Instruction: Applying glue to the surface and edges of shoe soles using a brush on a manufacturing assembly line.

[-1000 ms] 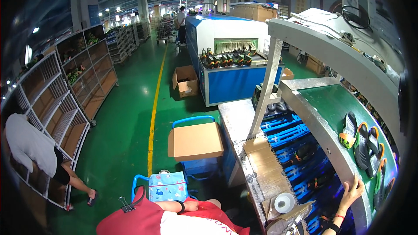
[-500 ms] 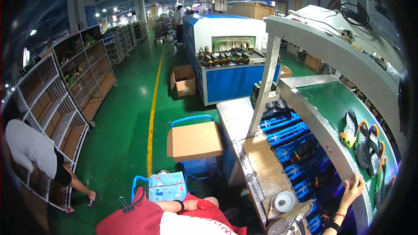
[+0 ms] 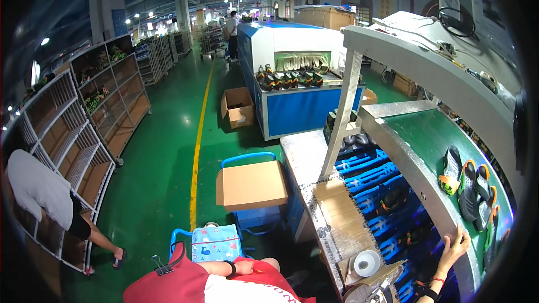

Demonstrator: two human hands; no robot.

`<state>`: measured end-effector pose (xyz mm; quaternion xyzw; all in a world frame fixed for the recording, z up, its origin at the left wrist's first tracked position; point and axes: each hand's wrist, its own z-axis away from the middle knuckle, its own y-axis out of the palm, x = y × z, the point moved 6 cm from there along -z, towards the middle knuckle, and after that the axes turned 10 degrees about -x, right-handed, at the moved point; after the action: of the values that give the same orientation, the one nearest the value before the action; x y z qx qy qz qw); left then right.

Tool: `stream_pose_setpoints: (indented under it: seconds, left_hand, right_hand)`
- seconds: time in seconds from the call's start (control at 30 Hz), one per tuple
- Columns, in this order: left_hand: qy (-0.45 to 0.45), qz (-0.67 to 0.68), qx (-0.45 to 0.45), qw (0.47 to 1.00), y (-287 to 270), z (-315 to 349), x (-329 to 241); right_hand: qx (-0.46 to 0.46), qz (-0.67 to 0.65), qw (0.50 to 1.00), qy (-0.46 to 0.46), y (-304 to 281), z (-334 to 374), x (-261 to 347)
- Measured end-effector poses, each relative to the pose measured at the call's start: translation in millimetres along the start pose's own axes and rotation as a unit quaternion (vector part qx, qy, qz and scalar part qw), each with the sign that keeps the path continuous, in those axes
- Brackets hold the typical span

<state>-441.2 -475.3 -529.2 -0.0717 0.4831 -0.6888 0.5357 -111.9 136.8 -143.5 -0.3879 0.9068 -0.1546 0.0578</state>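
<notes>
My right hand rests on the metal edge of the green conveyor belt, its fingers stretched out and apart, holding nothing. Just beyond its fingertips several black sandals with orange and green trim lie on the belt. In my lap, my left hand lies on the red apron with its fingers curled in; whatever they may hold is hidden. Under the belt, a rack of blue bars carries more dark footwear, partly in shadow.
A white bowl stands beside flattened cardboard on the bench. Ahead are a cardboard box on a blue stool and a blue-white machine bearing several sandals. At left, a person bends by white shelving; another person stands far off.
The whole view has tilted slightly, so things sit a little lower in the picture. Both my hands keep their places. The distant person has shifted slightly.
</notes>
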Motion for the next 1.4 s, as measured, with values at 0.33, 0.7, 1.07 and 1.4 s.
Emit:
stream_pose_setpoints:
  seconds: [0.33,0.7,1.07,1.4]
  left_hand:
    - [-0.003,-0.012,0.024,1.000,-3.9,10.4,-7.3]
    - [-0.015,0.008,0.026,1.000,8.6,5.1,2.5]
    - [-0.019,0.012,-0.016,1.000,-9.0,3.5,-8.8]
    - [0.000,0.001,-0.001,1.000,-0.1,1.3,-6.9]
  right_hand:
    - [0.005,-0.003,1.000,0.007,5.6,1.6,-2.2]
    - [0.010,0.000,1.000,-0.005,9.7,2.5,-3.3]
    - [0.013,-0.013,1.000,-0.002,9.7,-0.6,0.0]
    - [0.013,0.000,1.000,0.007,15.4,0.2,-0.9]
